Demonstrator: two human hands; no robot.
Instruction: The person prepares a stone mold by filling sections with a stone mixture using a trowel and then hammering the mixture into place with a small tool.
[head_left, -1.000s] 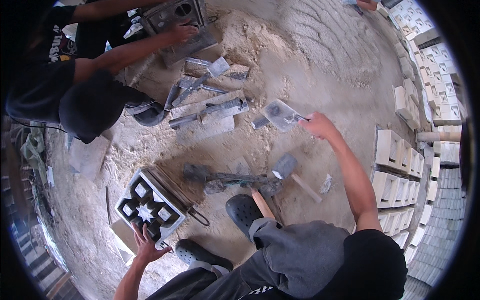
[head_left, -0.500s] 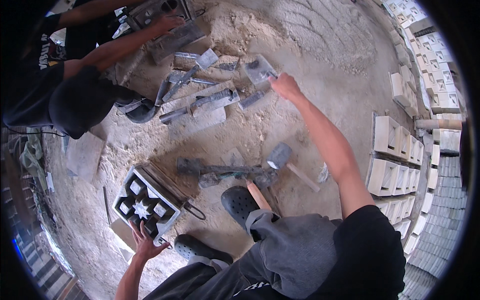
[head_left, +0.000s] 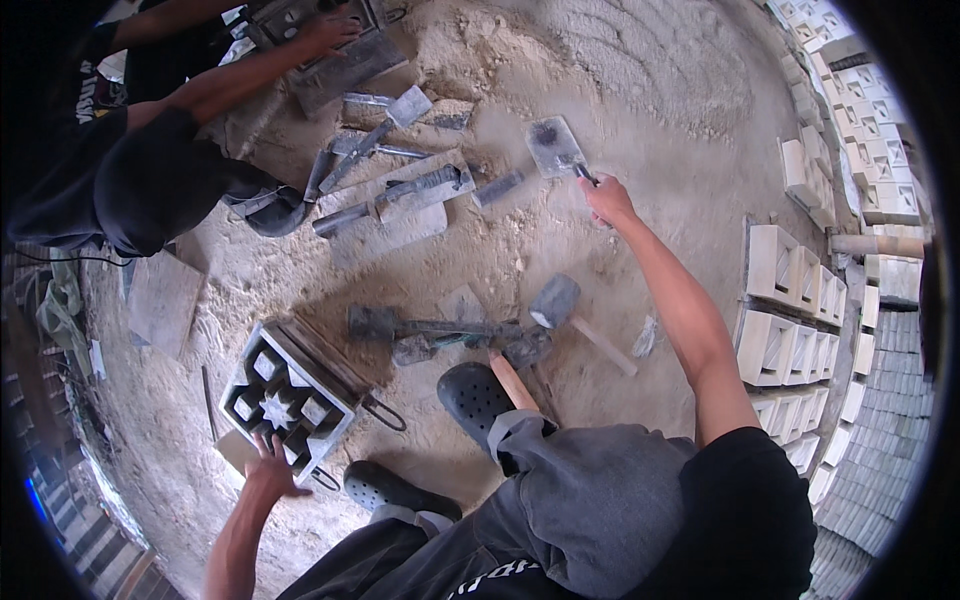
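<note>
Head view: I see the trowel (head_left: 556, 146) out on the sandy ground (head_left: 640, 90), flat blade away from me, handle clamped in my right hand (head_left: 606, 199), fingers curled tight round it. My left hand (head_left: 270, 470) rests fingers spread on the near edge of the patterned block mould (head_left: 290, 396), touching it, not gripping. Between the two lie a mallet (head_left: 570, 312) and grey metal mould parts (head_left: 400, 200) just past my clog (head_left: 478, 398). Another person's hand (head_left: 325, 32) presses a second mould at top left. Finished blocks (head_left: 790, 300) line the right side.
</note>
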